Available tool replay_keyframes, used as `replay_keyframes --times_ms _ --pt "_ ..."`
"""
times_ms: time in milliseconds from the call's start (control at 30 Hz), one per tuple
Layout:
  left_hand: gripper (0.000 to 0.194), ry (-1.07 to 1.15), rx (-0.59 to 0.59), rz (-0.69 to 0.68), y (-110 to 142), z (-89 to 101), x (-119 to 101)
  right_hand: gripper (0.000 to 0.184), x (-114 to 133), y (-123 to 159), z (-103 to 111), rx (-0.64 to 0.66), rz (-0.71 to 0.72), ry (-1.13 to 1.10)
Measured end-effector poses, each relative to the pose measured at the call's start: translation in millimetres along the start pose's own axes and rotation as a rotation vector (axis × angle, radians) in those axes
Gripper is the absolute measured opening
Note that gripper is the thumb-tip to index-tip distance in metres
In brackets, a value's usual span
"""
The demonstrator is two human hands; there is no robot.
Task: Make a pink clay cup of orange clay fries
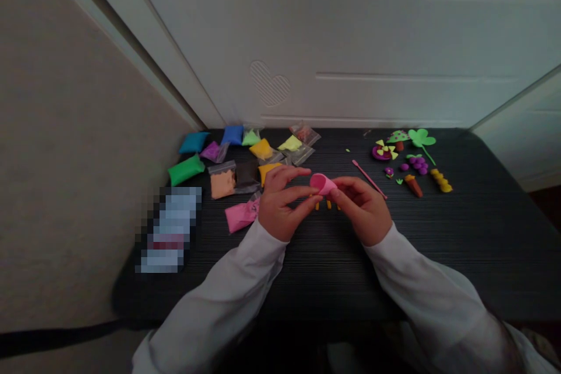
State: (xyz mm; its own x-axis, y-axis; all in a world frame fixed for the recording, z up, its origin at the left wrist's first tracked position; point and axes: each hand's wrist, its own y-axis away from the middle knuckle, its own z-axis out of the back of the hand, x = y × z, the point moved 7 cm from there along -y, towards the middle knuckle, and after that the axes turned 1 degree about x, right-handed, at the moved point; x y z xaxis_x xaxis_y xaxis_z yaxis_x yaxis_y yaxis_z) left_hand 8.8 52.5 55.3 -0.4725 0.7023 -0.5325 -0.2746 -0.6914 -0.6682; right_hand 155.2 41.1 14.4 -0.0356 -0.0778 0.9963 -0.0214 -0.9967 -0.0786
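The left hand [278, 210] and right hand [366, 210] pinch opposite sides of a curled pink clay piece [323, 184] at the frame's centre. It looks thin and soft — light, even fingertip pressure should keep its wall from creasing. Small orange-yellow sticks [329, 204] lie close beneath, easily squashed by a dropped wrist. Beside the left hand sits a pink clay packet [241, 216]; right of centre, a pink modelling tool [369, 178] lies slanted on the desk [324, 274].

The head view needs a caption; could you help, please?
Left hand and right hand hold curved pink clay over a black table.
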Motion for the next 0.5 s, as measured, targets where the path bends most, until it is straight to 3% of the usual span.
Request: replay_keyframes --times_ms 500 --pt "0.011 0.024 0.034 0.041 1.2 -4.6 1.2 0.022 -0.1 0.6 -2.2 0.011 0.004 0.016"
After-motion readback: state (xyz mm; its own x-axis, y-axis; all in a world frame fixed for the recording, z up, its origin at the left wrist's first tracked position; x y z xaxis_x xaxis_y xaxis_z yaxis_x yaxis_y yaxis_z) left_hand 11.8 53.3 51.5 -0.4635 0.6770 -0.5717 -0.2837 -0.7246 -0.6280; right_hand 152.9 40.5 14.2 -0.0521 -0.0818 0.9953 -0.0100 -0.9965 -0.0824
